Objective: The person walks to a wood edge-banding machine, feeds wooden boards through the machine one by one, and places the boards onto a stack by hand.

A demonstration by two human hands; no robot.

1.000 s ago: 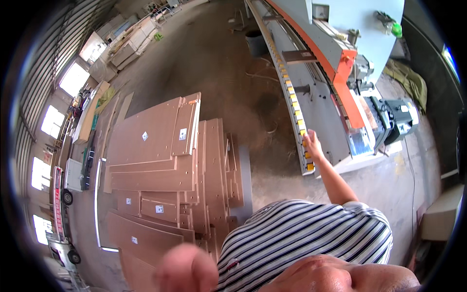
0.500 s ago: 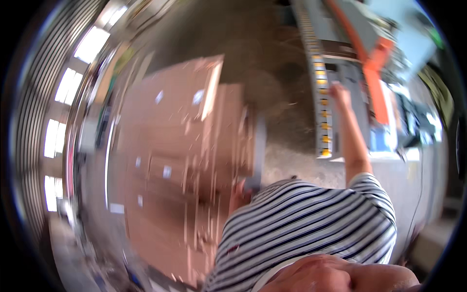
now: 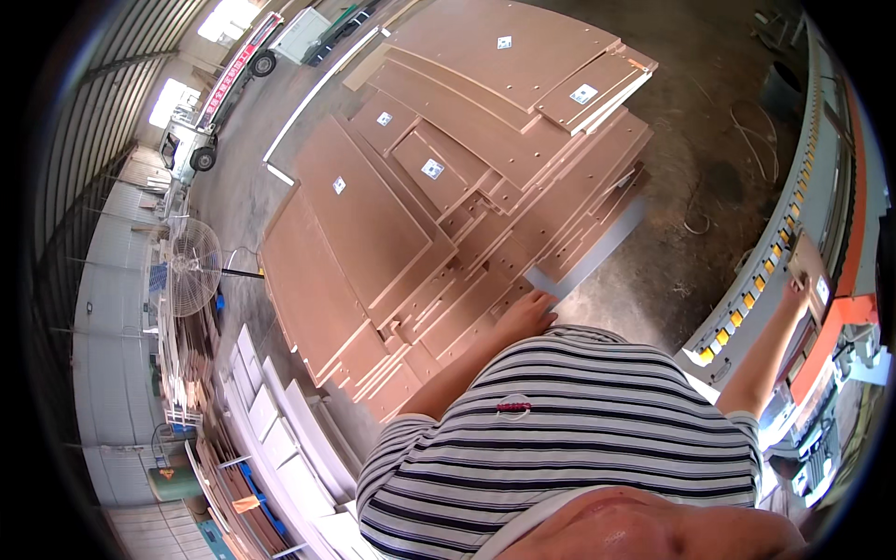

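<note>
"One small brown panel (image 3: 808,254) over the machine bed (image 3: 745,343), between the yellow-blocked rail (image 3: 758,283) and the orange guard (image 3: 852,311), and just the right hand (image 3: 795,293) at its near end. Sketchy?"

"Kinda. Can't tell from here if those fingers are clamped or only pressing. If it's just a press, an uneven push could skew it."

"Left hand (image 3: 529,315)?"

"Way over at the grey strip (image 3: 602,250) by the stack of brown panels (image 3: 369,224), can't tell if gripping either. Catch an edge there and stuff could slide, imo."
</note>
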